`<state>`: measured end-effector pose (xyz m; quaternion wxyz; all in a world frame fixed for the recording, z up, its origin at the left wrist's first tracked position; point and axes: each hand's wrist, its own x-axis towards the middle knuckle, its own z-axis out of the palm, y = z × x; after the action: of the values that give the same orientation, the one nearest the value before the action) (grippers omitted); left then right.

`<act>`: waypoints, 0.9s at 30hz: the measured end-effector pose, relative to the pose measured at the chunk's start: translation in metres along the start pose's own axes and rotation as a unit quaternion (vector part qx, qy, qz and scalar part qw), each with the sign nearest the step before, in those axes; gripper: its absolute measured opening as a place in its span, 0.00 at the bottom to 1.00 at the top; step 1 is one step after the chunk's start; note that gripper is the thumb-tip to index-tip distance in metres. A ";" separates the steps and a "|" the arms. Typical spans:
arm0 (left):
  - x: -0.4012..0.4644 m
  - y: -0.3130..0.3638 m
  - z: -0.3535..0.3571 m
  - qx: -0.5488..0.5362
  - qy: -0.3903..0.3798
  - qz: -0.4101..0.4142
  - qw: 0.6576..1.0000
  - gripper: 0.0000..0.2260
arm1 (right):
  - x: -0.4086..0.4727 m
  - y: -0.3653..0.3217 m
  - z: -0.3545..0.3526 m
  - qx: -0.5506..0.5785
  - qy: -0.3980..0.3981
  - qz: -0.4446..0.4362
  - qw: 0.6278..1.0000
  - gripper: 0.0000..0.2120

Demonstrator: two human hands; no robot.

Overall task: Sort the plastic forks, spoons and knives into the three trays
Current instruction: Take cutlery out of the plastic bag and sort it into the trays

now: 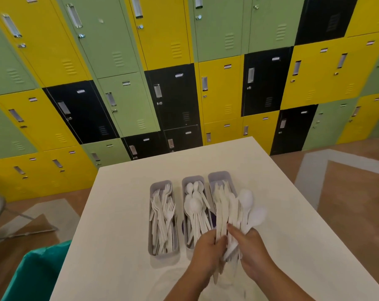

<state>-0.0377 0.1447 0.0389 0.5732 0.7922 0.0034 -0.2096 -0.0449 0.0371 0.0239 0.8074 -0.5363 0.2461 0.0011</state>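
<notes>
Between your two hands sits a fanned bundle (229, 216) of white cutlery, mostly knives with two spoons (250, 208) sticking out on the far right side. Your left hand (206, 255) curls round the handle ends from the left, and your right hand (252, 248) grips them from the right with its forefinger laid across the front. Holding the handles low and letting the heads splay likely lets you see which pieces are which, so the stray spoons can be pulled out.

Just beyond your hands stand the three trays, side by side and close together. The bundle hangs over the right tray (219, 178), which already holds knives. Just left of it, ahead of your left hand, the middle tray (191, 180) holds spoons; that is probably where the two strays belong. Farther left, the left tray (160, 186) holds forks (165, 205). Sorting looks nearly done.

The trays rest on a white surface (119, 213). Off its near left corner lies something teal (36, 272), which you cannot identify from here. Beyond the far edge rises a wall of yellow, green and black lockers (175, 61), above a brown floor (347, 192).
</notes>
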 end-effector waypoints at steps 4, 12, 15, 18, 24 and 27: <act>0.016 -0.005 0.011 0.014 0.010 -0.016 1.000 0.12 | 0.018 0.002 -0.006 -0.082 0.045 0.006 0.996 0.11; 0.053 -0.001 0.036 -0.057 0.073 -0.055 0.994 0.10 | 0.057 -0.014 -0.016 -0.115 0.030 0.024 0.993 0.08; 0.069 0.001 0.039 -0.082 0.095 -0.049 0.991 0.07 | 0.074 -0.022 -0.018 -0.110 0.024 0.030 0.993 0.03; 0.086 0.000 0.039 -0.097 0.146 -0.056 0.983 0.05 | 0.091 -0.028 -0.018 -0.118 0.031 0.028 0.992 0.04; 0.116 -0.003 0.034 -0.107 0.162 -0.056 0.979 0.05 | 0.113 -0.027 -0.022 -0.134 0.032 0.025 0.990 0.10; 0.123 0.002 0.034 -0.008 0.139 -0.011 0.990 0.04 | 0.116 -0.020 -0.026 -0.138 0.025 0.025 0.990 0.10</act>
<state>0.0635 0.0838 -0.0093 0.5710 0.8090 0.0934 -0.1039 0.0522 -0.0245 -0.0126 0.7192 -0.6358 0.2771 0.0417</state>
